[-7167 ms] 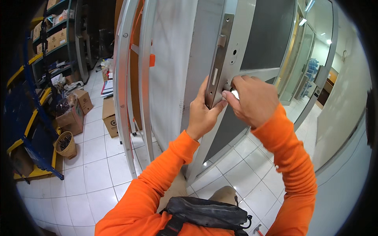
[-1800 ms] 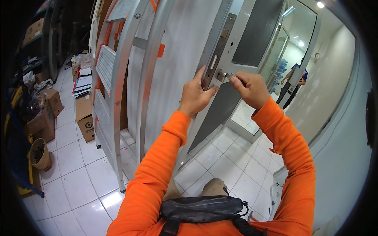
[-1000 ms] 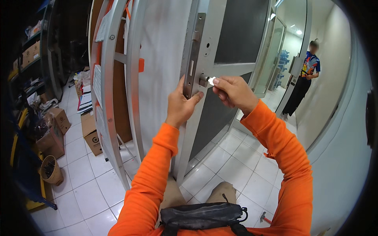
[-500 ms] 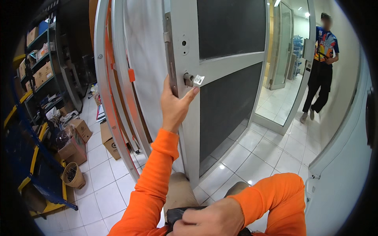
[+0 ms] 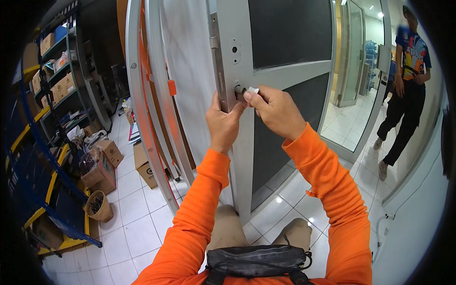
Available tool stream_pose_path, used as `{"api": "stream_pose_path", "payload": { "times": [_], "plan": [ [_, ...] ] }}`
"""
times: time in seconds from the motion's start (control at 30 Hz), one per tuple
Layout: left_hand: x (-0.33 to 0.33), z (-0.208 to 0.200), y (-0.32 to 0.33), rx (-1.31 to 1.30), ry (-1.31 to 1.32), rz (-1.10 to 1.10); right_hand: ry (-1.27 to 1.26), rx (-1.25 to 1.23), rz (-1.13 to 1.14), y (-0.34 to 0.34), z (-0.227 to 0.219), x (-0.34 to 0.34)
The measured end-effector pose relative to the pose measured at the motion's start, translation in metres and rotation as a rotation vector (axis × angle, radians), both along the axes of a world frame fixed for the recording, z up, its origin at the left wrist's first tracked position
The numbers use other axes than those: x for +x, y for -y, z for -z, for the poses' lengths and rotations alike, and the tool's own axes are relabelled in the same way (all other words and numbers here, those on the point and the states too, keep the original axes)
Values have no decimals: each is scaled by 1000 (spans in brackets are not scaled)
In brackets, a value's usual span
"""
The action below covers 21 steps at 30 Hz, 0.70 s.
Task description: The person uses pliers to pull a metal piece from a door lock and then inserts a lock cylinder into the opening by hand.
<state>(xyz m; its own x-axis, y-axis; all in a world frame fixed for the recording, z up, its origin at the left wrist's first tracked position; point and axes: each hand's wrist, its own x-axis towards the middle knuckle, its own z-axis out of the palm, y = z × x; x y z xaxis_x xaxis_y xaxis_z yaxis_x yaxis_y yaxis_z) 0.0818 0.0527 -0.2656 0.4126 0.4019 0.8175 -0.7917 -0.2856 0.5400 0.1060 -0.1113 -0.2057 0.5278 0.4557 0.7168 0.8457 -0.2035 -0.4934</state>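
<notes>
A grey-framed door (image 5: pixel 241 156) with dark panels stands in front of me. From its stile pokes a metal lock cylinder (image 5: pixel 239 90), below a round hole in a small plate. My left hand (image 5: pixel 225 124) wraps the door's edge just beneath the cylinder, fingers behind and thumb on the face. My right hand (image 5: pixel 280 108) is closed in a pinch at the cylinder's outer end, on a small silvery tag (image 5: pixel 253 90). Whether a key sits under the tag, my fingers hide.
Metal frames (image 5: pixel 142 95) lean left of the door. Shelving (image 5: pixel 57 71), cardboard boxes (image 5: pixel 100 175) and a wicker basket (image 5: pixel 99 207) fill the left side. To the right, a person (image 5: pixel 409 71) walks beside a glass door (image 5: pixel 354 80). A black waist pouch (image 5: pixel 256 260) lies at my lap.
My right hand has risen from the waist pouch to the lock cylinder and pinches the tag. My left hand keeps its hold. The person at right has come nearer.
</notes>
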Motion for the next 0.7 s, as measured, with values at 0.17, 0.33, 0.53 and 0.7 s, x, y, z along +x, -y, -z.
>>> {"api": "stream_pose_path", "payload": {
  "times": [0.17,0.33,0.53,0.7],
  "plan": [
    [5,5,-3,-63,33,91,272,-22,119,-7,2,-4],
    [9,7,-6,-36,33,60,13,-135,39,1,-10,-7],
    [7,6,-6,-51,18,30,404,-195,250,2,-11,-15],
    [3,6,-4,-12,-5,-24,170,-266,203,-2,-24,-18]
  ]
}}
